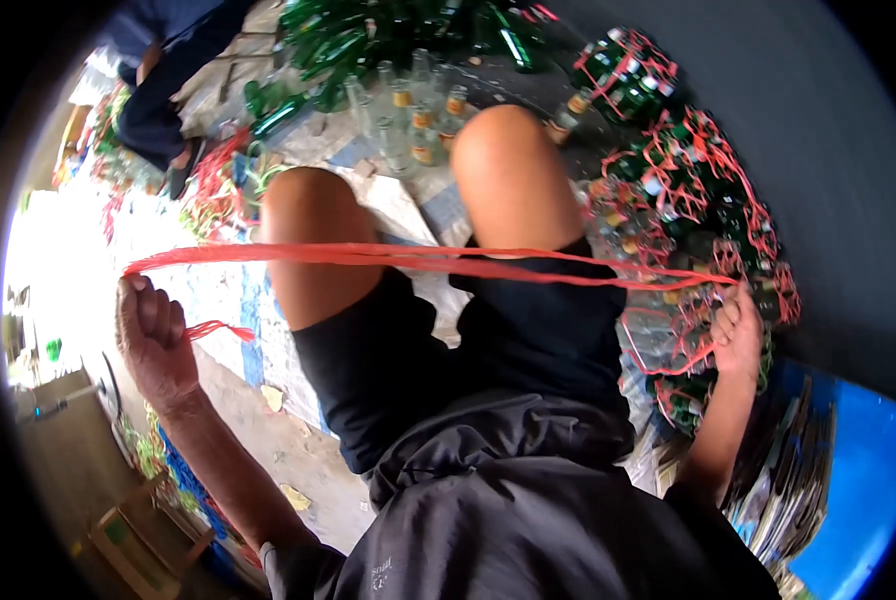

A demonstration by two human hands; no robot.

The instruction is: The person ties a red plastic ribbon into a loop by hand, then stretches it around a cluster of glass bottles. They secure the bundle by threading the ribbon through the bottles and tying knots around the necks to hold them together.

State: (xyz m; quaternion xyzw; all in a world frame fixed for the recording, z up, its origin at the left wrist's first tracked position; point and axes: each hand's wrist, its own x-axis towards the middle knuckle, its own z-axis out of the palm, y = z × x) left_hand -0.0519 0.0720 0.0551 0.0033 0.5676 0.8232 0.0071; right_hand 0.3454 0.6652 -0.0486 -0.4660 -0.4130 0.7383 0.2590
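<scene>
A bundle of red plastic twine (408,256) stretches nearly level across the view, above my knees. My left hand (155,340) is closed in a fist around its left end, and a short tail of strands hangs out beside the fingers. At the other end, my right hand (736,332) is also closed on the twine, arm held out to the right. Between the hands the strands run taut and split into two or more lines toward the right. Behind my right hand stand bottles (658,320) wrapped in red twine.
Green bottles (378,35) lie heaped at the top, with clear bottles (393,145) upright before them. Twine-tied bottle bundles (708,180) line the dark wall at right. Stacked cardboard (788,480) sits by a blue panel (873,490). Another person's leg (158,110) shows upper left.
</scene>
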